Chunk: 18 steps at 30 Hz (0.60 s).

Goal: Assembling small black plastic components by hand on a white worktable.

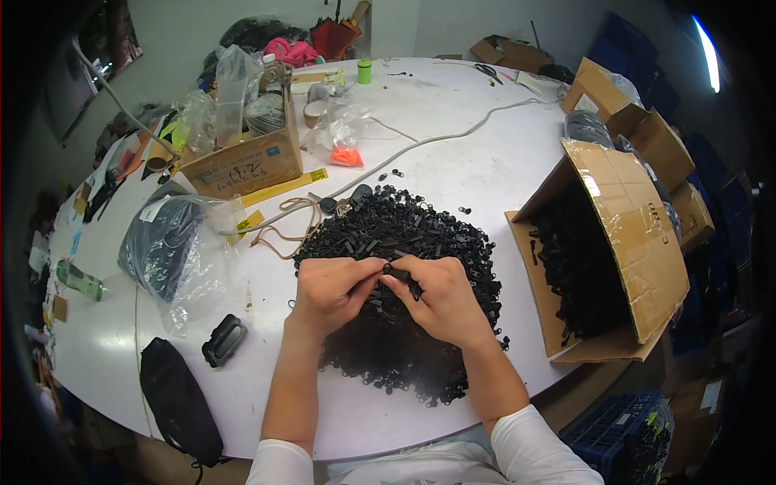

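Observation:
A big heap of small black plastic parts (pixel 436 230) covers the middle of the white round table (pixel 453 162). Over the heap, my left hand (pixel 331 289) and my right hand (pixel 440 299) meet fingertip to fingertip. Both pinch one small black part (pixel 394 271) between them. An open cardboard box (pixel 622 242) lying on its side to the right holds more of the same black parts.
Left of the heap lie a clear plastic bag of dark pieces (pixel 166 242), a black buckle (pixel 223 339) and a black pouch (pixel 179 402). A cardboard box of tape rolls and bags (pixel 246 162) stands at the back left. A white cable (pixel 436 137) crosses the table. More boxes stack at right.

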Each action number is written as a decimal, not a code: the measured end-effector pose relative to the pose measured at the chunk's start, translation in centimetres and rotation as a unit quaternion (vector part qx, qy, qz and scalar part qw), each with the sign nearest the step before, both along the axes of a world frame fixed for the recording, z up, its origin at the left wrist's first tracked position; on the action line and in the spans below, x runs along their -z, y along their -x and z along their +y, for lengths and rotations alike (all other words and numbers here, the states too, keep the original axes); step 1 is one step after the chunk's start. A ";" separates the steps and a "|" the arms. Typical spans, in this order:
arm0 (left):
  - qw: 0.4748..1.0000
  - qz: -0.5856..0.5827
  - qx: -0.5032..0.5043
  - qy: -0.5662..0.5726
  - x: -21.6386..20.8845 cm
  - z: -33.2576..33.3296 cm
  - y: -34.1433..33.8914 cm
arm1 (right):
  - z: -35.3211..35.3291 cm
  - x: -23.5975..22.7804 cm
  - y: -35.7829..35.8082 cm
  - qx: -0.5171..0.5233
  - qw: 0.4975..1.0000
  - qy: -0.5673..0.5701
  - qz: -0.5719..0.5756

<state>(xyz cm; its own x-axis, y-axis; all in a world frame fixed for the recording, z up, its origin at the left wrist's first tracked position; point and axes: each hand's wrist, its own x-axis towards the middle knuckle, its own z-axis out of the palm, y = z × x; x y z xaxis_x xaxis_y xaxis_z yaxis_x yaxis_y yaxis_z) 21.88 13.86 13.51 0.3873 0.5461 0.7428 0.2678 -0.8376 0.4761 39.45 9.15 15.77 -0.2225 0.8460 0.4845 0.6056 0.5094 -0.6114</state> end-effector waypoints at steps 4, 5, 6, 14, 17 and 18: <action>0.999 0.021 0.010 -0.029 0.1 0.1 0.1 | 0.1 0.2 -0.3 -0.012 0.999 0.027 -0.022; 0.999 0.020 0.013 -0.026 0.1 0.1 0.0 | 0.3 0.4 -0.4 -0.010 0.999 0.031 -0.039; 0.999 0.019 0.014 -0.026 0.1 0.1 -0.2 | 0.3 0.5 -0.5 -0.007 0.998 0.035 -0.055; 0.999 0.028 0.019 -0.008 0.9 0.2 -1.0 | 0.6 1.0 -0.6 0.048 0.989 0.054 -0.126; 0.998 0.058 -0.013 -0.024 0.6 0.1 -0.9 | 0.8 1.4 -0.3 0.064 0.987 0.050 -0.137; 0.998 0.057 -0.012 -0.024 0.6 0.1 -0.8 | 0.8 1.4 -0.3 0.069 0.987 0.049 -0.138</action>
